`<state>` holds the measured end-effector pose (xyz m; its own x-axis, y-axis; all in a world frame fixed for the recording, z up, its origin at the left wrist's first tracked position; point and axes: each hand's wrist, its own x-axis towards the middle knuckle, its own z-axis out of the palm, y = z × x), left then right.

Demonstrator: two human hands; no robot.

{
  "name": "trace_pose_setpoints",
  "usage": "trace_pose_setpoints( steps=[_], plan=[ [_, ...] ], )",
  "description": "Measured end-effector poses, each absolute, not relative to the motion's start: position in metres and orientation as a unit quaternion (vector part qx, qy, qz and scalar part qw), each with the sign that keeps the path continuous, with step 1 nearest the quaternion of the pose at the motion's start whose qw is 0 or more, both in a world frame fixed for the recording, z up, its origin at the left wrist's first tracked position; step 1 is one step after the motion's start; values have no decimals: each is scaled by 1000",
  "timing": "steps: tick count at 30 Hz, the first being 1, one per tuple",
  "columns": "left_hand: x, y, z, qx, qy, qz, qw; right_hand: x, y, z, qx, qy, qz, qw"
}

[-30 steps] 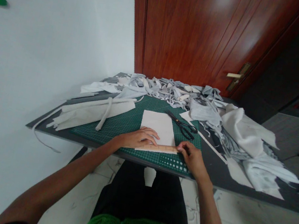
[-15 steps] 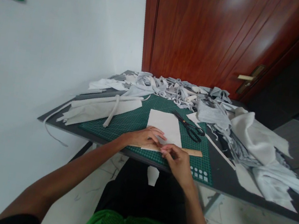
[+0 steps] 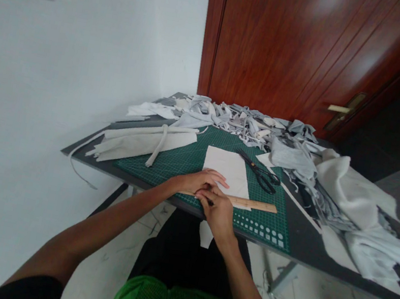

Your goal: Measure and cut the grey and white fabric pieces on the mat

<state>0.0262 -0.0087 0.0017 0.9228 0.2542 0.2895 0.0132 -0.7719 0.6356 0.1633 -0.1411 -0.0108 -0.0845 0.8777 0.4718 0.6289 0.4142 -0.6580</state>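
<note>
While our left hand (image 3: 198,180) lies flat across the near end of a pale rectangular sheet (image 3: 224,170), its fingers spread and gripping nothing, our right hand (image 3: 218,210) curls its fingers tightly around a slim dark-tipped implement (image 3: 209,202), too hidden for us to tell pencil from pen. Both hands sit at the left end of a wooden ruler (image 3: 255,205), which lies straight across the near edge of the sheet. We judge the step in hand to be marking along that straightedge, and the moment calls for the ruler to be held firm and square. The sheet, matte and smooth, could be stiff paper or felt; it lies near the middle of a green gridded cutting mat (image 3: 186,162). Just right of the sheet rest black-handled scissors (image 3: 260,174), their long blades pointing away from us. Around the mat, the dark grey bench (image 3: 307,245) carries a crumpled heap of pale grey fabric scraps (image 3: 239,121), a soft, rumpled drape of off-white cloth (image 3: 347,193) and a folded pale fabric strip (image 3: 146,144).
</note>
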Motion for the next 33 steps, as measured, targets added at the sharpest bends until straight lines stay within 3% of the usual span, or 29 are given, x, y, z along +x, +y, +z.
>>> trace_pose_setpoints(
  steps=[33],
  plan=[
    [30,0,-3,920,61,179,343,154,-141,-16,-560,-727,111,382]
  ],
)
